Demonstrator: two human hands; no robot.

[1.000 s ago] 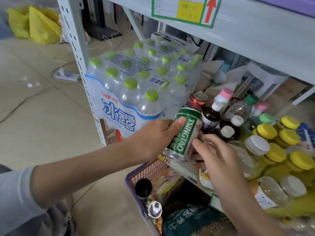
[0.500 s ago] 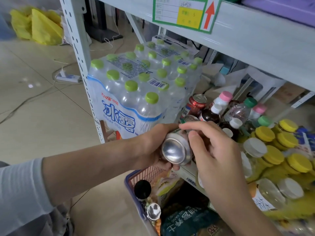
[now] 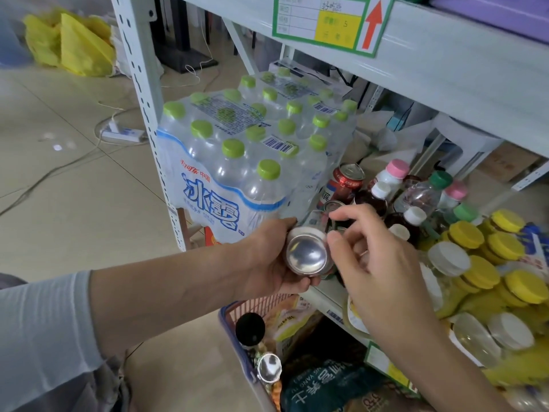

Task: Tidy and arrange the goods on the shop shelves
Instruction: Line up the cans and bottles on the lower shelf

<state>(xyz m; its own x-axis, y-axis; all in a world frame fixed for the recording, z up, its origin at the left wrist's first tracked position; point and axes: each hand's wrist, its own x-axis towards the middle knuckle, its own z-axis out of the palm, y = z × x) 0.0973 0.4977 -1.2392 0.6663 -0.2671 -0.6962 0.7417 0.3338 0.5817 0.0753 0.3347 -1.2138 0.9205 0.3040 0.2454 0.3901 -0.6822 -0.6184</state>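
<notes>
My left hand (image 3: 267, 260) grips a green beer can (image 3: 307, 253) lying on its side, its shiny silver bottom turned toward me. My right hand (image 3: 380, 266) is at the can's right side, thumb on the bottom rim and index finger curled over the top. The can is held just in front of the lower shelf's edge (image 3: 323, 298), beside a shrink-wrapped pack of green-capped water bottles (image 3: 237, 162). Behind it on the shelf stand a red can (image 3: 346, 176), another can top (image 3: 332, 205) and dark bottles with white caps (image 3: 372, 197).
Yellow-capped bottles (image 3: 487, 263) crowd the shelf at right. A purple basket (image 3: 230, 313) with packets and cans sits on the floor below my hands. An upper shelf carries a price label (image 3: 323, 22). A power strip (image 3: 121, 133) and cables lie on the floor at left.
The can was tipped from upright to lying down, bottom toward me. My right hand moved from below the can to its right side and top.
</notes>
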